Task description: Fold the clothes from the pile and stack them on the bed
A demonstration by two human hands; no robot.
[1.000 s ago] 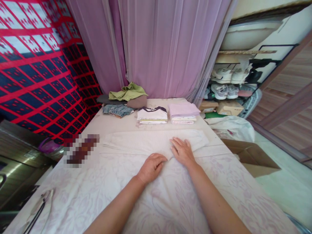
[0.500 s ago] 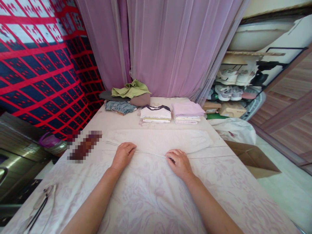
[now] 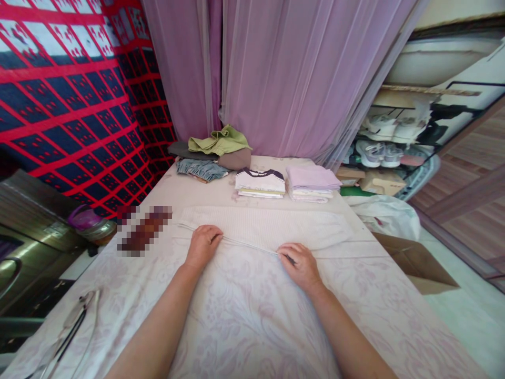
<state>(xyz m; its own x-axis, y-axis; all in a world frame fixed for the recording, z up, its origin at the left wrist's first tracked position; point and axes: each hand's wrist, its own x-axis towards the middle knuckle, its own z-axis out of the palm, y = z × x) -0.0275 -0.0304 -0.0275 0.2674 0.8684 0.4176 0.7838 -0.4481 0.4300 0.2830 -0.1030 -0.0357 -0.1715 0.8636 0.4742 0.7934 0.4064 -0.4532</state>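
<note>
White ribbed garment [image 3: 264, 223] at twelve o'clock; my left hand [image 3: 203, 246], at eleven, and right hand [image 3: 302, 266], at one, pinch its near edge.

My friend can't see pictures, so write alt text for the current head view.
A person's left hand and right hand pinch the near edge of a white ribbed garment on a floral sheet. Behind it sit a white-topped stack, a lilac-topped stack and a looser clothes pile, before a purple curtain.

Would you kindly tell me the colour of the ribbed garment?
The ribbed garment is off-white, best seen in the head view.
</note>
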